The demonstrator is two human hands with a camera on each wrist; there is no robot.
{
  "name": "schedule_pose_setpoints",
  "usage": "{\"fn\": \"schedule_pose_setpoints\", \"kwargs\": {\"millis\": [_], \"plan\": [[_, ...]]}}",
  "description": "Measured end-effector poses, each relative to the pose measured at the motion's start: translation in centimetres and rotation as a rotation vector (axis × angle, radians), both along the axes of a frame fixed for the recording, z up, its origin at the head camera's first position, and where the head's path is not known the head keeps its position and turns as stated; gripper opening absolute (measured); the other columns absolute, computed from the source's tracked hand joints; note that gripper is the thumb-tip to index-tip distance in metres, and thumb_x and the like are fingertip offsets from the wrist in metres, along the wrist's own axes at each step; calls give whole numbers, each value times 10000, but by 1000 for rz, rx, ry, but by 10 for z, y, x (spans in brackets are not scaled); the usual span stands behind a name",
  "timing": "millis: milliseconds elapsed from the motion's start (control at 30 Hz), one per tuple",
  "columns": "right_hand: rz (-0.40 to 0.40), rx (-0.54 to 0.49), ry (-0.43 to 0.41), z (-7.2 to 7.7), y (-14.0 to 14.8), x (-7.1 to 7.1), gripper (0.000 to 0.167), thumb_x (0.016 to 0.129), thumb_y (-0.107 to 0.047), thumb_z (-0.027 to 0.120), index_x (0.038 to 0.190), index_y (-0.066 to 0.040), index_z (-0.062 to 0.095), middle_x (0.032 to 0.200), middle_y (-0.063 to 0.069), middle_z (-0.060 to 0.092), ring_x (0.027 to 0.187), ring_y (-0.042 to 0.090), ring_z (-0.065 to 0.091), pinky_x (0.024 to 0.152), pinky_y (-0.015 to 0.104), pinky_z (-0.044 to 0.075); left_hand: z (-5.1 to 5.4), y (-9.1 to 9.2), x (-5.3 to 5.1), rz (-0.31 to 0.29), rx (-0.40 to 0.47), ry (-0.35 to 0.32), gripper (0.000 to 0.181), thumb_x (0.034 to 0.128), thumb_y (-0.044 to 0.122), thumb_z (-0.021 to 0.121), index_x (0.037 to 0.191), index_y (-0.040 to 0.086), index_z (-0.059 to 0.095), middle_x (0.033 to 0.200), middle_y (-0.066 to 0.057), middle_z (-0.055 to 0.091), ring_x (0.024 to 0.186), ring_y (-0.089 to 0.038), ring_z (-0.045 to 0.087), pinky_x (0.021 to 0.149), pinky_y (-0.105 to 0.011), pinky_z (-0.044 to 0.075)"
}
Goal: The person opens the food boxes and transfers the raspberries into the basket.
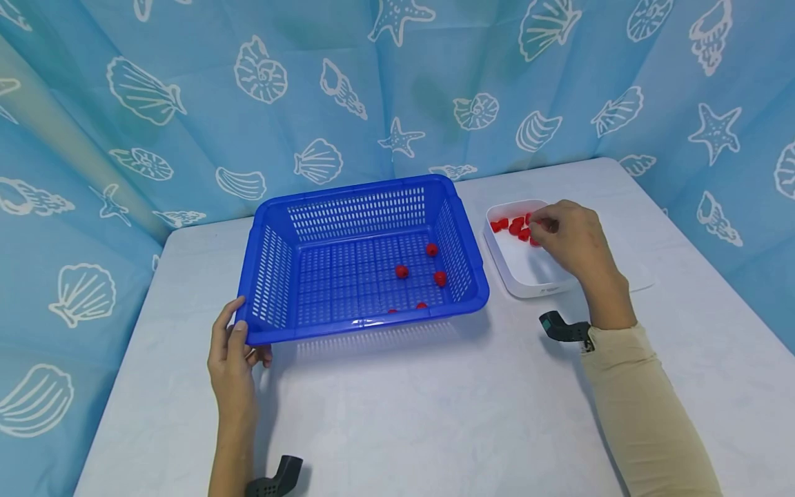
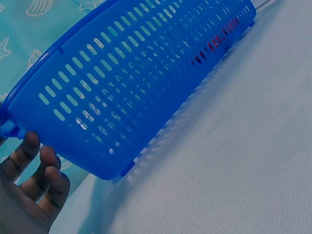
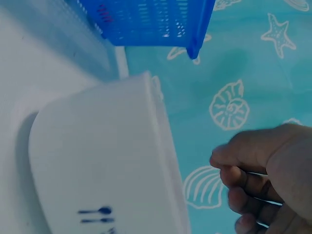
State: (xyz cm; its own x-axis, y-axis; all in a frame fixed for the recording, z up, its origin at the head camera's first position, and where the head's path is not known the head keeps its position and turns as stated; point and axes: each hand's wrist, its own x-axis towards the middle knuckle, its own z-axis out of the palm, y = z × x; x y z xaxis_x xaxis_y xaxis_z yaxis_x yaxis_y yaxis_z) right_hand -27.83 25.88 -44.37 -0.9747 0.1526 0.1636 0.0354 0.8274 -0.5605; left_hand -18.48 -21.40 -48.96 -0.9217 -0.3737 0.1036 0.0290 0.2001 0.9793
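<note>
A blue perforated basket [image 1: 360, 328] holds several small red pieces, such as one [image 1: 401, 272] near its middle. At its near left corner my left hand [image 1: 232, 366] grips the rim; in the left wrist view, that hand [image 2: 31, 190] is at the outside of the basket [image 2: 112, 161]. My right hand [image 1: 574, 238] is over a white container [image 1: 528, 288] with red pieces [image 1: 515, 226] at its far end. In the right wrist view the right hand's [image 3: 263, 175] fingers curl toward the thumb beside the container [image 3: 102, 156]; whether they pinch a piece is hidden.
Both basket and container stand on a white-covered table [image 1: 435, 414]. Behind it hangs a blue curtain [image 1: 373, 90] with shell and starfish prints. A dark wrist mount [image 1: 562, 328] sits on the right wrist, another [image 1: 279, 480] on the left.
</note>
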Motion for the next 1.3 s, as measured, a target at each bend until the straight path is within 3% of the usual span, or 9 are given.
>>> {"fn": "schedule_pose_setpoints", "kwargs": {"millis": [233,600,833,1300], "plan": [[-55,26,-15,-7,6,-3,269,947,-129,654,1157,38,680,1022,215,566,932,364,495,795,483,485,-1,0,0,2,-6,9,418,1063,429,413,1472,369,471,1265,-18,567,794,-263,584,629,-193,491],[-134,101,-16,-24,10,-9,380,857,-113,748,1204,31,688,1145,240,491,1153,417,383,868,544,410,-2,-1,-1,3,9,7,418,1057,442,425,1466,374,479,1293,-9,558,801,-265,587,624,-186,490],[-149,115,-36,-32,11,-12,417,841,-119,775,1222,23,683,1206,266,446,1217,433,340,908,570,368,-2,-1,-1,7,9,4,417,1057,441,426,1465,372,479,1275,-13,559,788,-240,583,622,-188,491],[-150,159,-9,-43,11,-15,454,810,-78,789,1227,57,667,1171,278,433,1183,433,341,934,564,307,-2,0,0,9,7,8,415,1058,438,423,1464,371,483,1237,-16,573,767,-218,577,619,-191,491]]}}
